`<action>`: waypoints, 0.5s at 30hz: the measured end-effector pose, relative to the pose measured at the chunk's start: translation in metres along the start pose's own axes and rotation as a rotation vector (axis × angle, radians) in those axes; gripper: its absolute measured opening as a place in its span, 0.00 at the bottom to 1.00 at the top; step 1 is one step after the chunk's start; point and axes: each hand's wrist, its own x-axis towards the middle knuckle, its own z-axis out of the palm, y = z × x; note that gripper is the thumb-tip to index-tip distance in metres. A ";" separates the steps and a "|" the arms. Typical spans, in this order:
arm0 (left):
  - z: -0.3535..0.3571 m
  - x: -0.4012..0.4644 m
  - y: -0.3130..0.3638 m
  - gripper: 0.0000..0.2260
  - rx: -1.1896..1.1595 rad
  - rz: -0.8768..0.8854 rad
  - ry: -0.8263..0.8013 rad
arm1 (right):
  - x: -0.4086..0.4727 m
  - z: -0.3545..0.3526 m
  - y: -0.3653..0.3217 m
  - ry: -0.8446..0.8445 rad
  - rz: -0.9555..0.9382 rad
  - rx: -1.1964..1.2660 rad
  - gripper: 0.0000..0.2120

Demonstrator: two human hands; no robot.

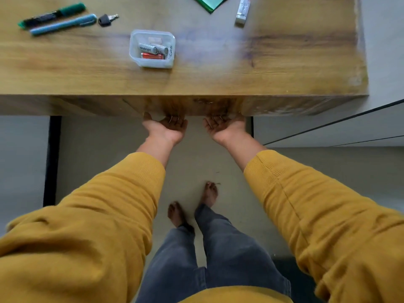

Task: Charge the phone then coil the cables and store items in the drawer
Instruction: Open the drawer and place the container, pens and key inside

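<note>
Desk's drawer front [185, 106] above fingers [175, 119].

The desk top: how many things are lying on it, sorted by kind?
Pens or markers: 2, a green marker and a blue pen
Keys: 1, black-headed key
Clear tubs: 1, plastic tub
Batteries in it: 3 visible
White tubes: 1, white tube
Green sheets: 1, green sheet, cut off by the frame
Total: 9
</note>
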 end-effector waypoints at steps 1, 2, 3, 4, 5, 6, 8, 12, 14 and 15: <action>-0.001 0.000 0.002 0.36 0.005 -0.009 -0.010 | -0.001 0.001 0.000 0.006 -0.001 0.001 0.27; -0.002 0.001 0.005 0.36 0.013 -0.018 -0.017 | -0.003 0.001 0.001 0.016 -0.003 -0.001 0.28; -0.004 0.001 0.006 0.37 0.020 -0.028 -0.020 | -0.005 0.001 0.002 0.026 -0.007 -0.001 0.28; -0.006 0.001 0.008 0.37 0.025 -0.036 -0.017 | -0.007 0.000 0.004 0.034 -0.013 -0.001 0.28; -0.009 0.000 0.008 0.37 0.026 -0.040 -0.008 | -0.009 -0.002 0.006 0.041 -0.020 -0.003 0.29; -0.012 -0.002 0.007 0.37 0.024 -0.042 0.004 | -0.011 -0.005 0.010 0.051 -0.027 -0.007 0.29; -0.022 -0.008 0.005 0.36 0.023 -0.046 0.025 | -0.016 -0.014 0.017 0.066 -0.037 -0.007 0.29; -0.041 -0.023 -0.001 0.36 0.001 -0.053 0.043 | -0.024 -0.033 0.028 0.076 -0.035 -0.009 0.28; -0.050 -0.032 -0.004 0.36 0.000 -0.051 0.058 | -0.031 -0.043 0.034 0.083 -0.037 -0.020 0.27; -0.055 -0.037 -0.005 0.35 0.002 -0.052 0.056 | -0.036 -0.047 0.038 0.083 -0.035 -0.027 0.27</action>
